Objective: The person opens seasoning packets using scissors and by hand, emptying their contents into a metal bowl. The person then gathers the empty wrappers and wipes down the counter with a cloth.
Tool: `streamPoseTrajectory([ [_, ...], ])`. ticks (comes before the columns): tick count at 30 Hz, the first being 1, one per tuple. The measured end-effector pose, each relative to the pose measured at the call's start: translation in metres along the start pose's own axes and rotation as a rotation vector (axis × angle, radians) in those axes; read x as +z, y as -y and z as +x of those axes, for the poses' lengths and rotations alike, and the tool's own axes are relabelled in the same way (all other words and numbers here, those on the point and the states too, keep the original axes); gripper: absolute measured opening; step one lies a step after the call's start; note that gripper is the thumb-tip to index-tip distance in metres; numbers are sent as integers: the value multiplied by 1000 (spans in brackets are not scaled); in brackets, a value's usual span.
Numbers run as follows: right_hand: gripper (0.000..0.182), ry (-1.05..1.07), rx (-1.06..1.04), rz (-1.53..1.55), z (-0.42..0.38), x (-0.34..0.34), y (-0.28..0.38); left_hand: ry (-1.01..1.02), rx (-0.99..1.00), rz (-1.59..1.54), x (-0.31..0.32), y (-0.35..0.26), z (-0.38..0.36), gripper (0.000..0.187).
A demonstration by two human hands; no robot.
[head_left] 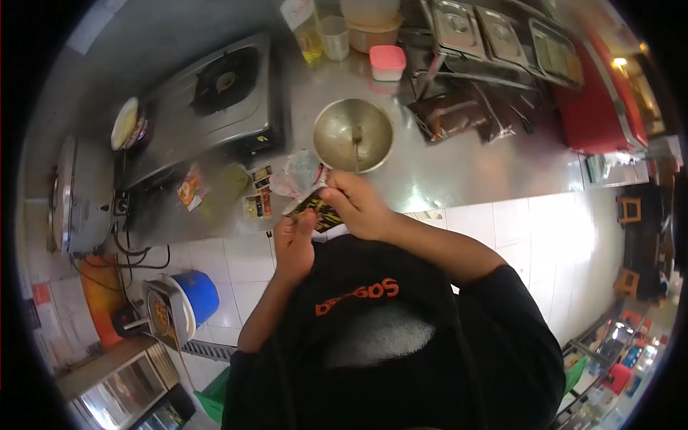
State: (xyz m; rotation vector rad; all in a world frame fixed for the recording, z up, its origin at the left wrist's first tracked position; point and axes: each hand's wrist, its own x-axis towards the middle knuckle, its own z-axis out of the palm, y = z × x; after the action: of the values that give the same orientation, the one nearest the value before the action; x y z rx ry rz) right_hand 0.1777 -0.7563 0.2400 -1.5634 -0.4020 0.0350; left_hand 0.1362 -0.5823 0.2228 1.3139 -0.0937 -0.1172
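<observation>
My left hand (294, 242) is closed on the lower left part of a dark packet with yellow marks (320, 209). With its fingers and thumb together, my right hand (356, 205) grips the same packet near its upper corner. The packet is in front of my chest, at the counter's near edge. Just beyond my hands stands a metal bowl (337, 148) with a fork or spoon (357, 147) in it. A crumpled clear and pink plastic bag (295, 174) lies left of the bowl, beside small sachets (258, 205).
A gas stove (251, 118) is at the left. Behind the bowl are a pink-lidded tub (388, 63), a plastic cup (334, 39) and an oil bottle (309, 43). Metal trays (459, 30), brown bags (453, 115) and a red cooler box (598, 93) stand at the right.
</observation>
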Motion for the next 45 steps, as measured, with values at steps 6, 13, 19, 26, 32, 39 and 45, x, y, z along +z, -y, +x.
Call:
streamPoseTrajectory([
  [6, 25, -113, -28, -569, -42, -127, 100, 61, 72, 169, -36, -12, -12, 55],
  [13, 32, -283, 212, -855, -94, -184, 129, 6, 193, 770, -68, 0, 4, 32],
  [19, 20, -670, 260, -628, -111, -172, 145, 331, 782, 1279, 21, 40, 96, 27],
  [26, 36, -474, 208, -458, -169, -162, 193, 501, 914, 1554, 3, 98, 134, 18],
  [32, 37, -228, 60, -229, -193, -133, 193, 315, 971, 1234, 2, 81, 137, 16],
  [39, 33, -553, 299, -864, -217, -132, 193, 477, 796, 1147, -23, 95, 129, 18],
  [45, 23, -222, 284, -810, -277, -209, 199, 336, 1106, 923, -36, 78, 123, 19],
])
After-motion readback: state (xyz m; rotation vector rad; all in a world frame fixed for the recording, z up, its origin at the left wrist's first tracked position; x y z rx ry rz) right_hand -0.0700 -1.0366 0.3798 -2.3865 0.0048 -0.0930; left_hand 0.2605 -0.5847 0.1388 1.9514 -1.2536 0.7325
